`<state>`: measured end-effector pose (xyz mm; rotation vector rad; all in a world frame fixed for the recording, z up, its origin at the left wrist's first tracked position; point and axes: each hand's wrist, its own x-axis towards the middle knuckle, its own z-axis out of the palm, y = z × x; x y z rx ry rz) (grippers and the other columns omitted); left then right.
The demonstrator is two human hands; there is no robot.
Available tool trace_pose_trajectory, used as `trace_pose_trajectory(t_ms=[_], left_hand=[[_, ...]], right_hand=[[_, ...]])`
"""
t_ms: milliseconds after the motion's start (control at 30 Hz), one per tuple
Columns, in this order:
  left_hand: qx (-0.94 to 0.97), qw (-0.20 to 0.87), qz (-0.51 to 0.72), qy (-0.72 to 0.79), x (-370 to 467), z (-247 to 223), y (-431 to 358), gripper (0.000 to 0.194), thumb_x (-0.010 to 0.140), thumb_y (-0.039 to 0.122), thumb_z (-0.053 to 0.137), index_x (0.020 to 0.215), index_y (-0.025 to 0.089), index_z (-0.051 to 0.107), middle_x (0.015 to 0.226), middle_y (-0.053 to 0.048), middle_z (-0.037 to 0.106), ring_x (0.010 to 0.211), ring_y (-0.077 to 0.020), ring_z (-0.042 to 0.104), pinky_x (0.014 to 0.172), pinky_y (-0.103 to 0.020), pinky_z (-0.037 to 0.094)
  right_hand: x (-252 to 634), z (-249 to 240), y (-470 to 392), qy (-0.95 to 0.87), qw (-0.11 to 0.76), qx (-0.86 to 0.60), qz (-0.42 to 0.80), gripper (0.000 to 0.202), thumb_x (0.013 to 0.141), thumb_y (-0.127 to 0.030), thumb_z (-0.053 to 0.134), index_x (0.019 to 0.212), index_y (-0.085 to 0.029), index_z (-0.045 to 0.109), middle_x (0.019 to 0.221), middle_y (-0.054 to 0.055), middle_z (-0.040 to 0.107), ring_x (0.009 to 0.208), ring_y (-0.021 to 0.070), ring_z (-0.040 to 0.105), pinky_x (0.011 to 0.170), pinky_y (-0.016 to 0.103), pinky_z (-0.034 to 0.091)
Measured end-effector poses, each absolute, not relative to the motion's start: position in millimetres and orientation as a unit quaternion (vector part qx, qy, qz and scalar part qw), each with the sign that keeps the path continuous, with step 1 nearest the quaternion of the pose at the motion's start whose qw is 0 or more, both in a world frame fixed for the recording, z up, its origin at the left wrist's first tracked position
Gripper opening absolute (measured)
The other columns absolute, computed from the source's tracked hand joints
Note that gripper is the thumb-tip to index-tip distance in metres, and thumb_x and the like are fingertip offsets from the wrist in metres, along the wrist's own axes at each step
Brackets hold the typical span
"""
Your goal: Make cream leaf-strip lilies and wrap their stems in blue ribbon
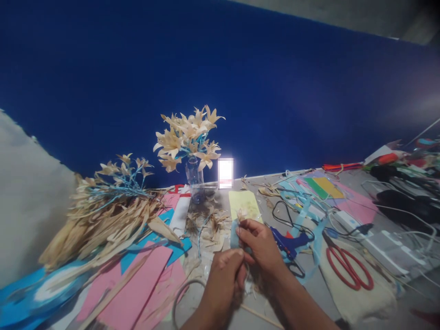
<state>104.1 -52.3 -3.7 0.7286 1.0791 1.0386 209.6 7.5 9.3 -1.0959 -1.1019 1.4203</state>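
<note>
My right hand (259, 243) is closed, its thumb and fingers pinching the base of a small pale dried-husk flower (242, 214). Just below and to the left, my left hand (228, 272) is closed too, fingertips pressed together close to the right hand. What it grips is hidden by the fingers. A light blue strip (234, 236) shows beside the right fingertips. Behind the flower lies a yellow sheet (247, 201). A blue glue gun (292, 240) rests to the right of my right hand.
A glass vase (195, 183) of husk flowers (189, 133) stands at the back. Dried husks (113, 224), more flowers (127, 176) and pink paper (137, 284) lie left. Red-handled scissors (349, 266) and a white power strip (388, 252) with cables lie right. A blue wall (103, 82) rises behind.
</note>
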Motion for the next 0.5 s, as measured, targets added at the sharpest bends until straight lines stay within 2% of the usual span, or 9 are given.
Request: trace_pose_trajectory(t_ms=[167,500], left_hand=[[0.338,0.672,0.456,0.476,102,-4,-53,0.044,0.078,0.058,0.062,0.070,0.015,0.068,0.037,0.007,0.037,0.031,-0.0053,0.024,0.036,-0.020,0.019],[0.338,0.683,0.452,0.464,102,-13,-56,0.042,0.082,0.055,0.060,0.071,0.015,0.067,0.037,0.007,0.039,0.031,-0.0056,0.025,0.036,-0.021,0.019]], right_hand=[[218,5,9,-0.499,0.468,-0.448,0.575,0.026,0.070,-0.039,0.078,0.071,-0.015,0.069,0.059,-0.002,0.055,0.056,0.0112,0.043,0.053,0.024,0.033],[226,15,9,-0.510,0.450,-0.444,0.583,0.024,0.070,-0.038,0.077,0.071,-0.016,0.068,0.061,-0.003,0.053,0.057,0.0117,0.043,0.055,0.025,0.032]])
